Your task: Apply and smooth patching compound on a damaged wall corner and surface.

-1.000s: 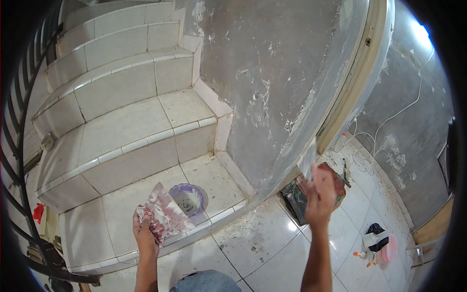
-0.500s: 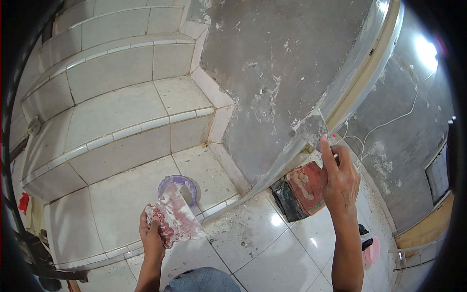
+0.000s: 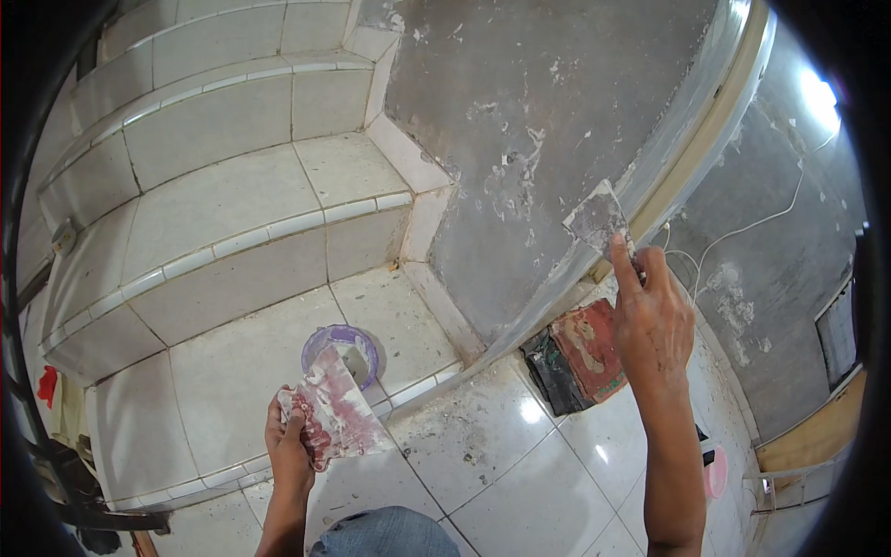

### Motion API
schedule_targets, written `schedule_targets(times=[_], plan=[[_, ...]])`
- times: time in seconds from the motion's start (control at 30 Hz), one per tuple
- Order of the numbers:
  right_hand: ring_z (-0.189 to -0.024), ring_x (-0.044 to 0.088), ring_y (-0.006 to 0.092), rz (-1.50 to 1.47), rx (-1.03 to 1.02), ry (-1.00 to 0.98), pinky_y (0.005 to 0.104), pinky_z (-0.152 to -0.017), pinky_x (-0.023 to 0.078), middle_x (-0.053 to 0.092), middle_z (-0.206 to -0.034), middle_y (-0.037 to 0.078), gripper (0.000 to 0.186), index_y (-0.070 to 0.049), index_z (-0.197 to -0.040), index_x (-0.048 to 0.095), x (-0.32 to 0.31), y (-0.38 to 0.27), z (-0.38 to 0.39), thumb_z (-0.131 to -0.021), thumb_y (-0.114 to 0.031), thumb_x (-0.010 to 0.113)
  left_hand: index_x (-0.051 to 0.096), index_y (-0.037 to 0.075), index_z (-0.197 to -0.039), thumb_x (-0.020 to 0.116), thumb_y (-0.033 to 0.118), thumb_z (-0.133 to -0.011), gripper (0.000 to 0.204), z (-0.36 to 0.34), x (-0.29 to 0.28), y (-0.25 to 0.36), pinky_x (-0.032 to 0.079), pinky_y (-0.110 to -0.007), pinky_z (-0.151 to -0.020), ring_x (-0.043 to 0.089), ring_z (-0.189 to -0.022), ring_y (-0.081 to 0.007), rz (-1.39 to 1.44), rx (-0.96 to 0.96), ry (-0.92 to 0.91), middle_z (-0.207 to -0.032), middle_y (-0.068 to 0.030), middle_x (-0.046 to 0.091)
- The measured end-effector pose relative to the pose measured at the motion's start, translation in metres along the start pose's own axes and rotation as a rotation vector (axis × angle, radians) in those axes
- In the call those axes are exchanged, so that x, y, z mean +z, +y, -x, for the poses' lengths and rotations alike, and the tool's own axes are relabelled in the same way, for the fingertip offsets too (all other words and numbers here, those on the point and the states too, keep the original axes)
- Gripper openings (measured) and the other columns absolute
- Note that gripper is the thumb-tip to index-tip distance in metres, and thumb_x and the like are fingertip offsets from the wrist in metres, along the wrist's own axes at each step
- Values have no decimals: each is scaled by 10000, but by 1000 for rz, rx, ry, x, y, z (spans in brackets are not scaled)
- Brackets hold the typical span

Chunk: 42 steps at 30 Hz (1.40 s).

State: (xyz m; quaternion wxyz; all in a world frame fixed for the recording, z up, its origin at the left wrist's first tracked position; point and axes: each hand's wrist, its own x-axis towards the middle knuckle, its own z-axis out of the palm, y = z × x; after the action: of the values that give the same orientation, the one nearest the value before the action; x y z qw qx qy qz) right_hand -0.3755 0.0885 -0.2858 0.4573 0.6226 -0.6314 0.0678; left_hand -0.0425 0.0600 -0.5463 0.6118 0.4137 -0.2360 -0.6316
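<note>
My right hand (image 3: 655, 325) is closed round the handle of a putty knife (image 3: 597, 219), index finger stretched along it toward the blade. The wide, smeared blade lies at the grey wall (image 3: 520, 102), close to its curved edge strip; I cannot tell whether it touches. Low on the left, my left hand (image 3: 291, 441) grips a flat, reddish plate (image 3: 345, 418) coated with white putty, thumb on top. The plate partly covers a round purple tub (image 3: 369, 345) standing on the lowest step, with greyish-white material inside.
White tiled stairs (image 3: 223, 209) rise at the left beside a dark railing (image 3: 13, 232). Red and black folded pieces (image 3: 585, 348) lie on the tiled floor (image 3: 520, 483) by the wall's foot. A white cable (image 3: 742, 237) runs along the right wall; a pink container (image 3: 716, 472) sits lower right.
My right hand and the putty knife have moved slightly up along the wall. The left hand with the plate has stayed nearly still.
</note>
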Motion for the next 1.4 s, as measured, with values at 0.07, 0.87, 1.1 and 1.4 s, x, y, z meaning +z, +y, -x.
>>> schedule_targets(times=[0.07, 0.87, 1.1, 1.4], plan=[[-709, 600, 204, 30, -8, -14, 349, -550, 507, 521, -888, 60, 573, -93, -1238, 580, -9, -10, -1, -684, -44, 720, 395, 25, -1350, 467, 33, -946, 411, 0, -6, 1, 530, -251, -697, 618, -867, -123, -3, -9, 8, -1094, -90, 609], [-659, 616, 302, -543, 267, -3, 437, -578, 510, 555, -891, 151, 422, -63, -1286, 540, -6, -68, 6, -865, -75, 568, 414, 9, -1344, 489, 38, -932, 420, 4, 0, -4, 532, -244, -680, 627, -841, -115, 12, -19, 1, -1061, -78, 628], [-633, 572, 254, -303, 208, -11, 376, -613, 472, 562, -775, 121, 426, -74, -1264, 584, -64, -10, -32, -840, -44, 608, 413, 6, -1348, 499, 42, -932, 426, -2, -13, 6, 531, -242, -696, 623, -841, -113, 4, 40, -29, -1078, -80, 619], [-556, 536, 111, -1057, 703, 27, 246, -510, 465, 544, -797, 34, 583, -11, -1380, 420, -47, -39, -25, -840, 1, 642, 406, 1, -1358, 491, 40, -938, 431, 4, 10, 2, 510, -290, -852, 614, -979, -156, 69, -47, -79, -1143, -103, 605]])
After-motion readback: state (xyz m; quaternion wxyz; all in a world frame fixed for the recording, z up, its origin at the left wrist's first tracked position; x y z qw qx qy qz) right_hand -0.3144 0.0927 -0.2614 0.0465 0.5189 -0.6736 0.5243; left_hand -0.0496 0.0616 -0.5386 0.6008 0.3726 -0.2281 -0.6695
